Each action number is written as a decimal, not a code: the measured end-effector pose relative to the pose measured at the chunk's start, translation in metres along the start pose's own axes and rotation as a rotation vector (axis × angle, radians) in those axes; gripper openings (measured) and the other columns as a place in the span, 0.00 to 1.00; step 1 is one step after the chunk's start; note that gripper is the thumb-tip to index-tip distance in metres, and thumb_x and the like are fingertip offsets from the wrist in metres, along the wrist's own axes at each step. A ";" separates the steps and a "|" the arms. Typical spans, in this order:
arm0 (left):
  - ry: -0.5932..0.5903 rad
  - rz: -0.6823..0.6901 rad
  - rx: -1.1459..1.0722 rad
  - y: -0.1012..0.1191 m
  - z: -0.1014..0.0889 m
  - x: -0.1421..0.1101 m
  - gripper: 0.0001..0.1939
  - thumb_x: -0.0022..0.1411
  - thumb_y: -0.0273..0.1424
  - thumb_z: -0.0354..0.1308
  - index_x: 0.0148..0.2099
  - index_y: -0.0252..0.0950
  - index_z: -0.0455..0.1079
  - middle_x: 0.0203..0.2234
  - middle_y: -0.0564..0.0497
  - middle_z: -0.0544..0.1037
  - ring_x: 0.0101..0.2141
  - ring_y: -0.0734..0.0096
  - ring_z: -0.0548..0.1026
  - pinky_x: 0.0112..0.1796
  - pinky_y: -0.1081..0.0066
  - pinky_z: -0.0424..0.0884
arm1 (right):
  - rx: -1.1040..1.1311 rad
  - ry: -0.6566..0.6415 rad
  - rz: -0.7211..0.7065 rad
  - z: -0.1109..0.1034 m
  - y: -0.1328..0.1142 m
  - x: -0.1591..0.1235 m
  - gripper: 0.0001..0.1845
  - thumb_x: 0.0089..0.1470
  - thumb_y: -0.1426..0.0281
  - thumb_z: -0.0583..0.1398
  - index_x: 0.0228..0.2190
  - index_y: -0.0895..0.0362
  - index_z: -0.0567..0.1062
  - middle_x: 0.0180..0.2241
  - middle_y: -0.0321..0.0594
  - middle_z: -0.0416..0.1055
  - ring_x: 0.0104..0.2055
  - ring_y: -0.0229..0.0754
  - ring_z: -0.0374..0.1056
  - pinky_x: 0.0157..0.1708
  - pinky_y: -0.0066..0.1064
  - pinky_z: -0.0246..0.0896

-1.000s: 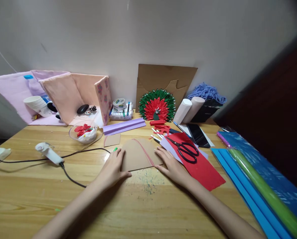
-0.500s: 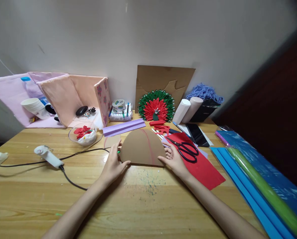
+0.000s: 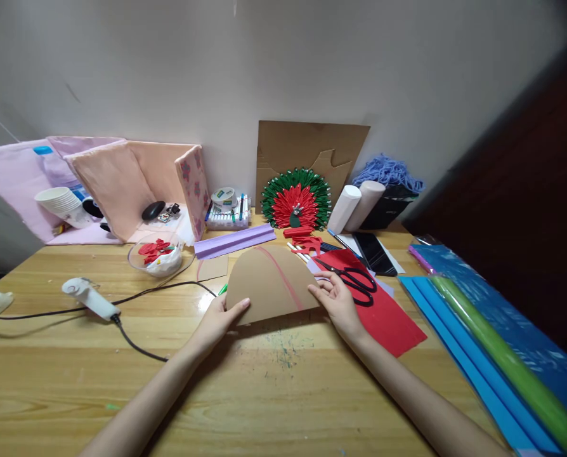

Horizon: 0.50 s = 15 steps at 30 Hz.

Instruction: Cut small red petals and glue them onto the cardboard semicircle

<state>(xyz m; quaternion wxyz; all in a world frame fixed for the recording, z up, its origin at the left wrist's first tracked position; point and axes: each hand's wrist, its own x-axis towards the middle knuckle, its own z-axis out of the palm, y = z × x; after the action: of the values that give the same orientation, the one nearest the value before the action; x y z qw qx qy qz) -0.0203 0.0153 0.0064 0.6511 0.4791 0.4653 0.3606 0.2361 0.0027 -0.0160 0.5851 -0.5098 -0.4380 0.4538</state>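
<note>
A brown half-round cardboard piece point(image 3: 269, 284) with a red curved line on it is lifted off the wooden table point(image 3: 274, 387), tilted toward me. My left hand point(image 3: 221, 320) pinches its lower left corner. My right hand point(image 3: 338, 303) grips its lower right edge. Black scissors point(image 3: 357, 282) lie on a red paper sheet point(image 3: 383, 311) just right of my right hand. A small cardboard scrap point(image 3: 213, 268) lies flat behind the left corner.
A white glue gun point(image 3: 86, 295) with a black cord lies at the left. A glass bowl point(image 3: 160, 257) of red bits, a purple paper fold point(image 3: 236, 240), a red-green paper fan point(image 3: 295, 200), white rolls point(image 3: 352, 206) and a phone point(image 3: 376, 252) stand behind. Blue and green rolls point(image 3: 493, 362) fill the right.
The cardboard lay flat under both hands; both hands have taken its lower corners and raised it off the table, tilting it up.
</note>
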 end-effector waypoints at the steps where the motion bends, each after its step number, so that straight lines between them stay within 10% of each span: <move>1: 0.020 -0.017 -0.016 0.000 0.000 0.000 0.25 0.53 0.39 0.61 0.50 0.32 0.66 0.46 0.41 0.75 0.44 0.57 0.74 0.37 0.65 0.74 | -0.019 -0.006 0.003 -0.003 -0.003 0.002 0.20 0.46 0.58 0.64 0.37 0.55 0.67 0.29 0.38 0.73 0.31 0.38 0.71 0.30 0.29 0.68; 6: 0.125 0.039 -0.008 -0.001 -0.007 0.005 0.23 0.52 0.39 0.61 0.49 0.33 0.68 0.47 0.42 0.75 0.42 0.58 0.75 0.38 0.62 0.75 | -0.214 0.081 -0.103 -0.041 -0.019 0.014 0.17 0.51 0.56 0.59 0.34 0.57 0.70 0.31 0.42 0.73 0.30 0.39 0.70 0.29 0.32 0.68; 15: -0.040 0.753 0.684 0.009 -0.014 0.005 0.14 0.58 0.30 0.56 0.46 0.47 0.73 0.53 0.49 0.70 0.56 0.58 0.63 0.55 0.54 0.58 | -0.563 -0.187 -0.252 -0.044 -0.028 0.001 0.15 0.53 0.66 0.58 0.44 0.54 0.68 0.42 0.44 0.70 0.39 0.42 0.70 0.39 0.37 0.70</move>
<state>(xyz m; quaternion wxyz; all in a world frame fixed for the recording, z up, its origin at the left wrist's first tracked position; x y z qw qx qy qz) -0.0322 0.0259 0.0125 0.2906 0.8062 0.3393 0.3879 0.2820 -0.0074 0.0076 0.4298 -0.5493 -0.6580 0.2839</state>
